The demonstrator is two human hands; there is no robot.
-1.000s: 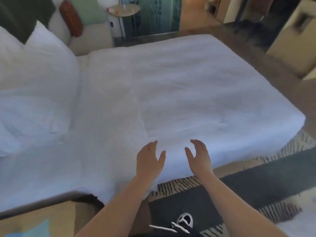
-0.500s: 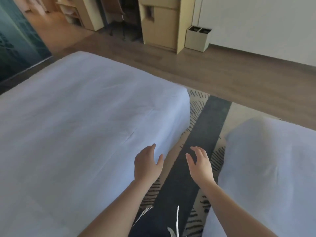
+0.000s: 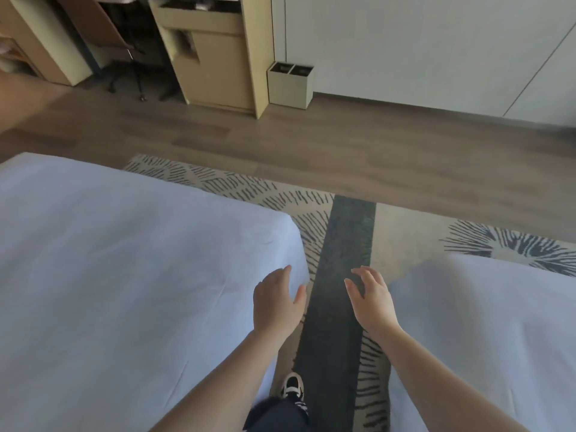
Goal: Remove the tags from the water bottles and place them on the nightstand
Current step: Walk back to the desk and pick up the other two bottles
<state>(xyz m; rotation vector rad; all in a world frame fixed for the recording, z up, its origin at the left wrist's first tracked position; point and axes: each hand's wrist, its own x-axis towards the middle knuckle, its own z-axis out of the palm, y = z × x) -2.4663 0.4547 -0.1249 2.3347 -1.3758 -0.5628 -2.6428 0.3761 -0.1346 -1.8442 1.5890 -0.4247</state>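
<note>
No water bottle, tag or nightstand shows in the head view. My left hand (image 3: pixel 276 302) hovers at the corner of the left bed, fingers apart and holding nothing. My right hand (image 3: pixel 371 299) floats over the dark carpet strip between the two beds, also with spread fingers and nothing in it. Both forearms reach forward from the bottom of the frame.
A white bed (image 3: pixel 124 275) fills the left and a second white bed (image 3: pixel 486 338) the right, with a patterned rug and dark strip (image 3: pixel 339 275) between. Beyond lie wood floor, a beige cabinet (image 3: pixel 218 57), a twin waste bin (image 3: pixel 290 85) and a desk chair (image 3: pixel 124 48).
The view has swung right, from across the left bed to the aisle between the beds. Both hands keep the same empty, spread pose in front of me.
</note>
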